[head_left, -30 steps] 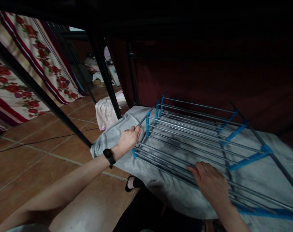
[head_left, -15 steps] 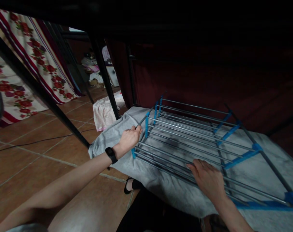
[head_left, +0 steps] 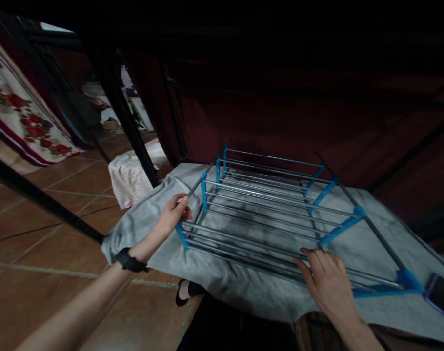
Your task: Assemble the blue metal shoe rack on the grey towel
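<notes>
- Head view: a folded drying rack (head_left: 276,204) is laid flat on a grey cloth (head_left: 244,287), pretty much centred on it. It's built from thin, smooth grey metal rods joined by bright blue plastic connectors.
- The rack's left corner rod is pinched by the left hand (head_left: 172,214), fingers curled around it; a black band (head_left: 129,261) is worn on that wrist.
- The right hand (head_left: 326,280) is rested flat on the near rods, fingers spread and loose, nothing gripped.
- The cloth looks soft, a bit smudged, and is draped over the surface edge.
- Terracotta floor tiles (head_left: 35,234) are seen at left, with black frame bars (head_left: 123,117), a floral curtain (head_left: 20,112) and a pale striped bundle (head_left: 129,178) on the floor. Dark red fabric (head_left: 298,107) is hung behind.
</notes>
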`<state>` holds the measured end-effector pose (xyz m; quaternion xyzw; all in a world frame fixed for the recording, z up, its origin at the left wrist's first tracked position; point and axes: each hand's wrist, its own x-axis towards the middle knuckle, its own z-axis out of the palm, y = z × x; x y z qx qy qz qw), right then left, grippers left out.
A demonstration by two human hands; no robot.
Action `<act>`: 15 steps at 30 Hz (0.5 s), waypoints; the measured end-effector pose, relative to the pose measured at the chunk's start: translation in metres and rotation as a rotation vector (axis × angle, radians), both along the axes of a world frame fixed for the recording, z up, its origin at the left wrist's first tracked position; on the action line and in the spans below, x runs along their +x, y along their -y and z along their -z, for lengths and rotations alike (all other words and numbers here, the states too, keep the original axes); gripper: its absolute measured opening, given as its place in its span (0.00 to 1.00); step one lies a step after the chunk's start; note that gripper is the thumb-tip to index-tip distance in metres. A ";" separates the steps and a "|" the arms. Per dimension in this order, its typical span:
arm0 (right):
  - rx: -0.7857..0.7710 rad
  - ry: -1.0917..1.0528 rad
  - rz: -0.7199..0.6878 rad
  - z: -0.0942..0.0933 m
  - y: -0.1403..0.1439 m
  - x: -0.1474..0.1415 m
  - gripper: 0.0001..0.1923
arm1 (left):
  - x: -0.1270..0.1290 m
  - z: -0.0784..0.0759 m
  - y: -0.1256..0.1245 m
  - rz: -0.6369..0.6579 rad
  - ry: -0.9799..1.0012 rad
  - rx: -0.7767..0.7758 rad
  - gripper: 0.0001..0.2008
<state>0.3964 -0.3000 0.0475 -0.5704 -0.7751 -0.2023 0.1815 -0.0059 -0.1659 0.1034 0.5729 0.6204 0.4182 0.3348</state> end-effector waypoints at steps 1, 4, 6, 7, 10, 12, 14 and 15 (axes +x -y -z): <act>-0.003 0.009 0.013 0.000 0.000 0.003 0.12 | 0.000 -0.001 -0.002 0.003 0.143 -0.089 0.27; -0.006 0.034 0.048 -0.001 -0.003 0.004 0.12 | 0.001 -0.004 -0.006 0.022 0.226 -0.178 0.24; -0.009 0.037 0.057 -0.003 -0.006 0.002 0.13 | 0.002 -0.004 -0.007 -0.004 0.143 -0.138 0.21; -0.014 0.033 0.058 -0.004 -0.007 0.001 0.13 | 0.002 -0.004 -0.008 -0.020 0.100 -0.124 0.21; -0.044 0.010 0.054 -0.007 -0.009 0.000 0.14 | 0.000 -0.003 -0.009 -0.017 0.006 -0.139 0.20; -0.068 0.000 0.054 -0.010 -0.010 0.000 0.14 | -0.002 -0.001 -0.010 -0.010 -0.022 -0.146 0.19; -0.086 -0.001 0.057 -0.012 -0.010 0.000 0.14 | -0.004 0.001 -0.014 -0.030 -0.049 -0.135 0.18; -0.096 -0.003 0.061 -0.013 -0.011 -0.001 0.14 | -0.005 0.003 -0.016 -0.044 -0.068 -0.124 0.17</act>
